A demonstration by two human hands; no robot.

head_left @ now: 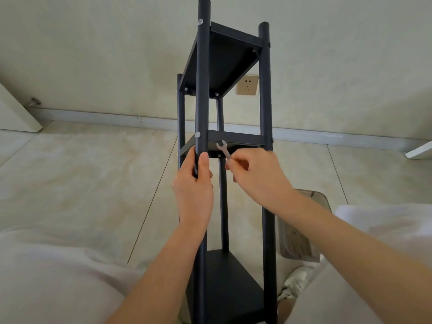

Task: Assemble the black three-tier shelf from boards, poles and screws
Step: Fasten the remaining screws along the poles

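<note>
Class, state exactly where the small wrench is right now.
The wrench sits mid-frame in the head view, pinched by the right hand, its open end just under the middle board.

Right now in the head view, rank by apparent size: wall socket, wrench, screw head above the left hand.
1. Wall socket
2. Wrench, partly hidden in the right hand, so unsure
3. Screw head, nearer the camera

We are looking at what is showing itself as a room in a home. Pale glossy floor tiles (pixel 81 183) are running up to a light skirting board (pixel 93 114) under a plain cream wall (pixel 93 43). A beige wall socket (pixel 247 85) is sitting low on it, and a white door (pixel 14 113) is standing at left beside a doorstop (pixel 34 102).
</note>
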